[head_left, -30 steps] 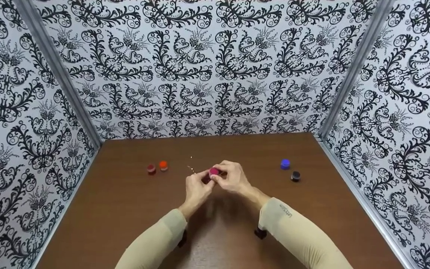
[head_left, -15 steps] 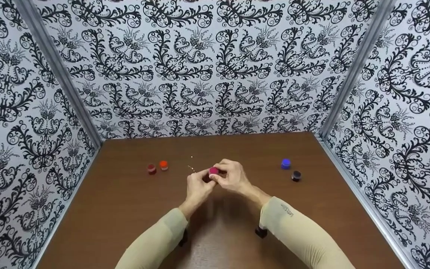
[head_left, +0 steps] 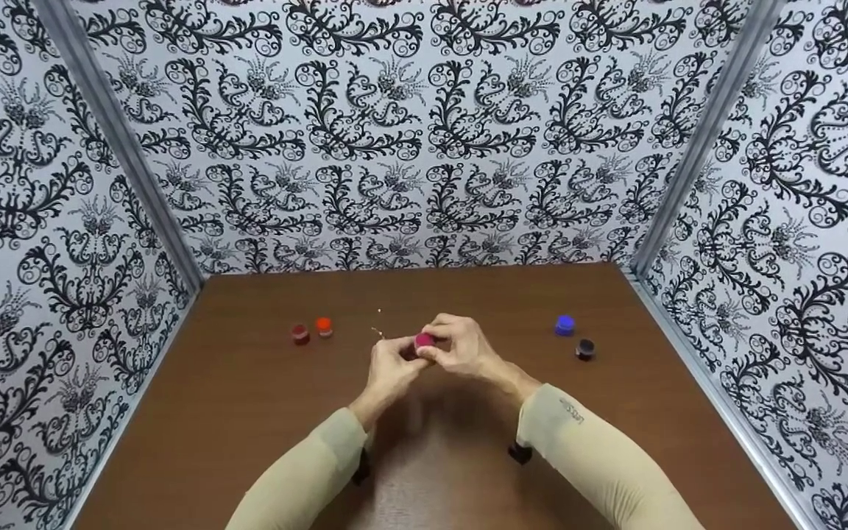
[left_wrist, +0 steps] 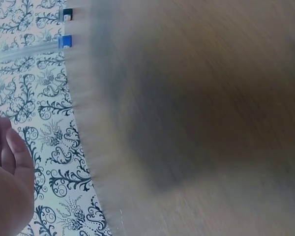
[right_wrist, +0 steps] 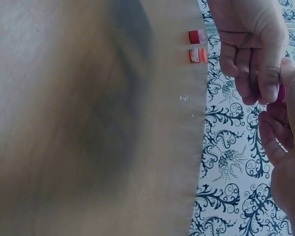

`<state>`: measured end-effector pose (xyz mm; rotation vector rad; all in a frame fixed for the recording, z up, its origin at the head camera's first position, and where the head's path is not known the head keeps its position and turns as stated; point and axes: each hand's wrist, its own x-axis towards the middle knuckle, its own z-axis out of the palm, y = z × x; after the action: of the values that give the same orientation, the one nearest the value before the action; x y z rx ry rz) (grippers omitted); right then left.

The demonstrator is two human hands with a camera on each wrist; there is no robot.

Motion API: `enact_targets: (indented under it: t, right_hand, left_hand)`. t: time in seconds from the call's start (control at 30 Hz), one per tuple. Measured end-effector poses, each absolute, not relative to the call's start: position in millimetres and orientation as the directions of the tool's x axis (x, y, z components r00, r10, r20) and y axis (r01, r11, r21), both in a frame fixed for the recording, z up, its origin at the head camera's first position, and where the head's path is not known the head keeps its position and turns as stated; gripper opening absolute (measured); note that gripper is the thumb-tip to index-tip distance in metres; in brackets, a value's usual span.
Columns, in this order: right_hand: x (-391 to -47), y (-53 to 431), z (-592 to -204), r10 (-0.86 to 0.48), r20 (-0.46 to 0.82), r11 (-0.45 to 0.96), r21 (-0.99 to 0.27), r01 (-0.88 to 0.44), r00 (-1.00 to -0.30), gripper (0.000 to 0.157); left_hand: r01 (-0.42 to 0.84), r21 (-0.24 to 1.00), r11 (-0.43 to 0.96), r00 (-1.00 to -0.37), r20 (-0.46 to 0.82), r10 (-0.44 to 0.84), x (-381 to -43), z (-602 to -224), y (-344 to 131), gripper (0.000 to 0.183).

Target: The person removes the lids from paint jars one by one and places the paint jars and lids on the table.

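Note:
A small jar with a pink lid (head_left: 425, 340) is held between both hands, above the middle of the table. My left hand (head_left: 390, 369) grips it from the left, its fingers and thumb around the lower part. My right hand (head_left: 464, 349) pinches the pink lid from the right. In the right wrist view a strip of the pink jar (right_wrist: 282, 93) shows between the fingers; the rest is covered. The left wrist view catches only part of the left hand (left_wrist: 12, 189) at its left edge.
A dark red pot (head_left: 300, 335) and an orange pot (head_left: 324, 327) stand at the left. At the right are a blue pot (head_left: 564, 325) and a black pot (head_left: 585, 350). Small light specks (head_left: 377, 333) lie on the brown table (head_left: 247, 412). Patterned walls (head_left: 394, 132) enclose it.

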<state>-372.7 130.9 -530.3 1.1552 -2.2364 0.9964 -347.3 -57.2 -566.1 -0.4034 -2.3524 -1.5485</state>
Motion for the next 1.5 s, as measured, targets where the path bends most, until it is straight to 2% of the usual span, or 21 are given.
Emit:
enact_targets:
  t: [0.17, 0.3, 0.43, 0.53, 0.7, 0.87, 1.17, 1.5]
  right_hand:
    - [-376, 137, -528, -0.564, 0.629, 0.326, -0.426, -0.844, -0.535, 0.024]
    - [-373, 140, -525, -0.599, 0.581, 0.295, -0.48, -0.826, -0.551, 0.026]
    - [-371, 141, -520, -0.628, 0.517, 0.321, -0.508, -0.799, -0.581, 0.024]
    - [-370, 141, -516, -0.62, 0.495, 0.362, -0.508, -0.781, -0.609, 0.023]
    - [-372, 141, -510, -0.533, 0.508, 0.424, -0.532, -0.733, -0.677, 0.022]
    - [-373, 140, -508, -0.475, 0.502, 0.444, -0.573, -0.689, -0.723, 0.023]
    - [-377, 132, -507, -0.485, 0.546, 0.402, -0.555, -0.729, -0.683, 0.023]
    - [-379, 138, -508, -0.596, 0.473, 0.317, -0.604, -0.731, -0.649, 0.029]
  left_hand:
    - [0.384, 0.873, 0.302, -0.923, 0.361, 0.131, -346, -564, -60, 0.017]
    - [0.367, 0.908, 0.203, -0.921, 0.323, 0.219, -347, -564, -66, 0.02]
    - [0.348, 0.922, 0.167, -0.917, 0.298, 0.266, -348, -562, -70, 0.021]
    - [0.326, 0.929, 0.177, -0.93, 0.281, 0.236, -348, -559, -70, 0.022]
    - [0.294, 0.93, 0.219, -0.955, 0.279, 0.101, -346, -553, -65, 0.033]
    - [0.326, 0.892, 0.314, -0.942, 0.335, 0.025, -342, -549, -60, 0.035]
    - [0.408, 0.791, 0.457, -0.886, 0.463, -0.01, -344, -546, -56, 0.027]
    - [0.425, 0.822, 0.379, -0.903, 0.417, 0.107, -345, -549, -65, 0.021]
